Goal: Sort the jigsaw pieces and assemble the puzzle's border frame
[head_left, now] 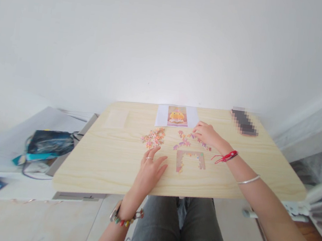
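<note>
A person sits at a pale wooden bench [107, 168], jigsaw work spread across it. The left hand [150, 170] lies flat and spread on the wood, holding nothing, just below a loose heap of puzzle pieces [153, 137]. The right hand [206, 134] reaches over a scatter of partly joined pieces [184, 141], fingers curled down onto them; whether it grips one cannot be told. A joined arch-shaped section [189, 160] lies between the hands, below the reference picture [177, 116] at the bench's far edge.
</note>
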